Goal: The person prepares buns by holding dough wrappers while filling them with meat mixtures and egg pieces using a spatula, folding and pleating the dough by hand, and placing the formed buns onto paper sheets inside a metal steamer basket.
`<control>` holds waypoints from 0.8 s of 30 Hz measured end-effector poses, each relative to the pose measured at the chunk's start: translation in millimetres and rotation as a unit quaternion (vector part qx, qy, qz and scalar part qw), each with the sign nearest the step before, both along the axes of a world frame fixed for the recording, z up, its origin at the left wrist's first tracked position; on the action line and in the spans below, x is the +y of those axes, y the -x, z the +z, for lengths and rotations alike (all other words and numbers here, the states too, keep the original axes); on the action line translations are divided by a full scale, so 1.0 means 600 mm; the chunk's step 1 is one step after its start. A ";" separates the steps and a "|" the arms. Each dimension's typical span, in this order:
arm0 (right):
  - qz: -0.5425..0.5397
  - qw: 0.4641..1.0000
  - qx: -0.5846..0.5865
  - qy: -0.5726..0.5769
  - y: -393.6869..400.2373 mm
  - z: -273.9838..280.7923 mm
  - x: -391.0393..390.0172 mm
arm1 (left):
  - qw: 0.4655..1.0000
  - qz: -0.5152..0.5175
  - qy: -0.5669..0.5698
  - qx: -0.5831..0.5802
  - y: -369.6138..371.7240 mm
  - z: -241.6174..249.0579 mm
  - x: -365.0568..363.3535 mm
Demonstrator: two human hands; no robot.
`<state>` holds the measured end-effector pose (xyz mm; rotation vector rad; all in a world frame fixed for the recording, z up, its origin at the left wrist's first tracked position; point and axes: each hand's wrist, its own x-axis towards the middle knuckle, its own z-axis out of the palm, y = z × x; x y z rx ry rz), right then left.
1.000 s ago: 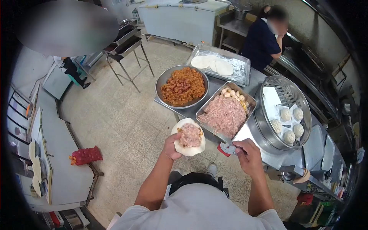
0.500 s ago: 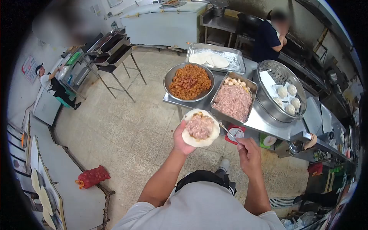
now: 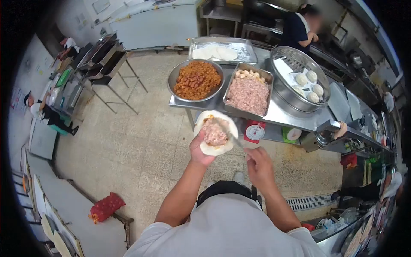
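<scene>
My left hand [image 3: 201,152] cups a round, pale dough wrapper [image 3: 217,151] from below, fingers underneath mostly hidden. On the wrapper lies a mound of pink minced meat [image 3: 214,135] with orange-brown bits along its edge. In my right hand [image 3: 259,168] is the handle of a thin metal filling spatula [image 3: 235,140]. Its blurred blade reaches over the dough's right side and touches the meat. Just beyond the wrapper, a metal pan of minced meat [image 3: 248,95] also holds pale round pieces [image 3: 248,74] at its far end.
Reddish-brown filling [image 3: 195,81] heaps in a steel bowl on the table's left. Behind are wrappers [image 3: 224,53] on a foil-lined tray [image 3: 245,51]. A steamer [image 3: 295,100] with several buns stands right. Red scale [image 3: 255,132] sits below. Co-workers stand far left and back right.
The spatula's blade has swung onto the meat, and my right hand has come left, closer to the wrapper. The view has shifted, bringing the red scale into fuller sight.
</scene>
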<state>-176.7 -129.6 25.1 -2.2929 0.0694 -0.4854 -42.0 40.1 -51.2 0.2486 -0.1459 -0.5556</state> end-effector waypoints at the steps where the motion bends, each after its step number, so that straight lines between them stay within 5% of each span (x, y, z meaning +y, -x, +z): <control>1: 0.013 1.000 0.003 -0.003 0.000 0.000 -0.003 | 1.000 0.005 0.007 0.012 0.003 -0.007 0.001; 9: -0.027 0.999 0.029 -0.008 0.030 -0.005 -0.035 | 0.998 -0.010 0.043 0.036 0.024 -0.014 0.012; 15: -0.029 0.999 0.037 -0.007 0.048 -0.008 -0.043 | 0.999 -0.017 -0.033 0.030 0.017 -0.008 0.009; 20: -0.031 0.998 0.023 -0.039 0.068 0.003 -0.057 | 0.994 -0.100 -0.024 0.040 0.026 -0.007 -0.003; 24: -0.015 0.998 0.038 0.040 0.085 -0.016 -0.070 | 0.990 -0.125 -0.024 0.055 0.029 -0.024 -0.019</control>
